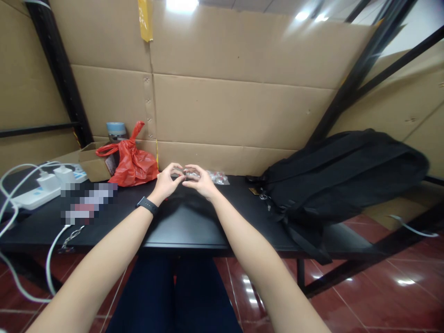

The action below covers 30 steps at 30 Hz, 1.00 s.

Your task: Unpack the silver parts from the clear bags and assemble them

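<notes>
Beyond both hands, a cardboard wall (225,111) is placed, and by it the forward room is limited. Below the hands, the black worktop (183,226) is seen; a stretch of its surface is left between them and its front edge. Well to the right of the right hand, a black backpack (340,180) is laid, with a strap hung over this edge. Just left of the left hand, a red bag (133,162) is set. The left hand (166,182) and right hand (203,184) are curved, fingertips nearly met. Behind the right hand, a clear packet (221,178) is partly hidden. Between the fingertips, a thin item (185,175) is seen; by which hand it is held cannot be told.
</notes>
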### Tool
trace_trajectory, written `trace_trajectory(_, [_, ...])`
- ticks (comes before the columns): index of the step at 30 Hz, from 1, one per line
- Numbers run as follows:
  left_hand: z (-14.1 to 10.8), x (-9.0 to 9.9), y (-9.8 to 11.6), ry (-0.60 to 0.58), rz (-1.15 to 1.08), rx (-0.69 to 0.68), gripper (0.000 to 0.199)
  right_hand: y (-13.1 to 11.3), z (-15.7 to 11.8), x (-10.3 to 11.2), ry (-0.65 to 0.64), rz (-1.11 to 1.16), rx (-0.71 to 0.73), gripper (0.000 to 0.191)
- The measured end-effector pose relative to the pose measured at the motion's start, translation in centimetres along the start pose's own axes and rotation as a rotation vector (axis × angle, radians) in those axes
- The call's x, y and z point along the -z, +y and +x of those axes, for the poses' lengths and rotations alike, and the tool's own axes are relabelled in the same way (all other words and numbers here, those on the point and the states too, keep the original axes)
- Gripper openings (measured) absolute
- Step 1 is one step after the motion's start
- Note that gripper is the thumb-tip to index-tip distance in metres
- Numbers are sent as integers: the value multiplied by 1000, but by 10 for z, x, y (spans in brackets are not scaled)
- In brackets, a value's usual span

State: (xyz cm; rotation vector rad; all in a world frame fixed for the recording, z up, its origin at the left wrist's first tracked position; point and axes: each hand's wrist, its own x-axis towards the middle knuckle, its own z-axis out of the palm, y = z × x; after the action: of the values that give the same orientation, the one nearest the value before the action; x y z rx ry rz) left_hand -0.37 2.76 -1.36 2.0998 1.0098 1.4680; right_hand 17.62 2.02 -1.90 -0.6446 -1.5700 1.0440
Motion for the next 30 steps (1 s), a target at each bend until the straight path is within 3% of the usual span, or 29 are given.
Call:
trace_trajectory(8, [0,-3,4,31,-85,-48,27,-4,0,-4,77,-2,1,66])
trace_trajectory(14, [0,-3,10,29,-127,-56,27,-6,-1,-3,114,-77,-47,52])
trace_trajectory(18, [-1,-3,10,49,-105,-38,29,-4,2,4,38,-210,-117,47])
trace_trajectory(21, [0,-4,6,58,-100,-24,29,0,5,9,-23,-250,-79,46])
trace_trajectory(26, [1,-4,1,-26,-129,-17,25,8,9,16,-33,-440,81,30])
trace_trajectory(30, [1,-1,-5,-110,3,-50,37,9,9,19,-8,-632,68,24])
